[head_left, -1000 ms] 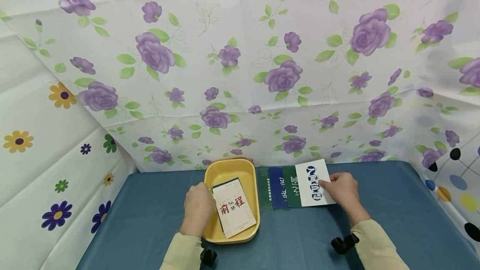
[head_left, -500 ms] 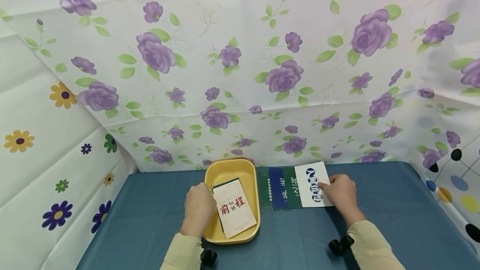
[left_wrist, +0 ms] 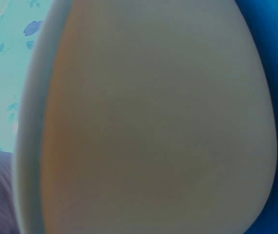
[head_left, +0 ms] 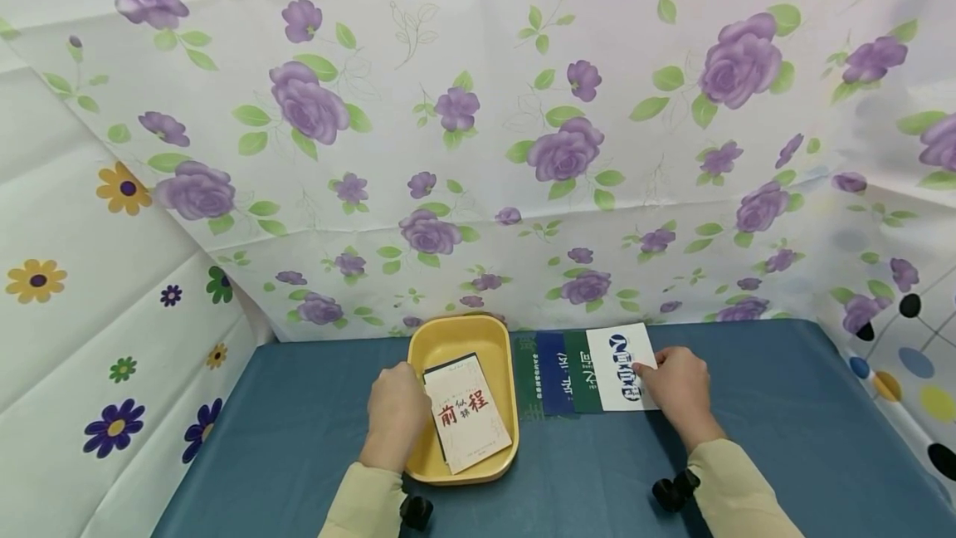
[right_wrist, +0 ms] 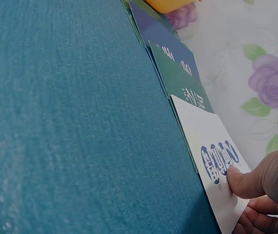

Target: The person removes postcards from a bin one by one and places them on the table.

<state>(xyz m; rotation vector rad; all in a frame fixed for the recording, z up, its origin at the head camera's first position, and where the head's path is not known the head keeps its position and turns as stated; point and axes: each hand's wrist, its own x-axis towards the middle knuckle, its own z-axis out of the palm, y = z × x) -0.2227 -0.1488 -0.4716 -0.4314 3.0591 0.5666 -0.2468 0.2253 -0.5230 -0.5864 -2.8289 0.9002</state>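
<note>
Left hand (head_left: 398,413) grips tray (head_left: 463,339) at nine o'clock; right hand (head_left: 681,390) pinches white card (head_left: 622,368), three o'clock from tray. Step appears to be positioning card; next move calls for controlled pinch.

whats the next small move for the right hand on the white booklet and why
Probably lower the white booklet's right edge and let go: the right hand pinches it there, thumb on top and fingers underneath, while its left part already overlaps the dark green booklet in the row.
</note>
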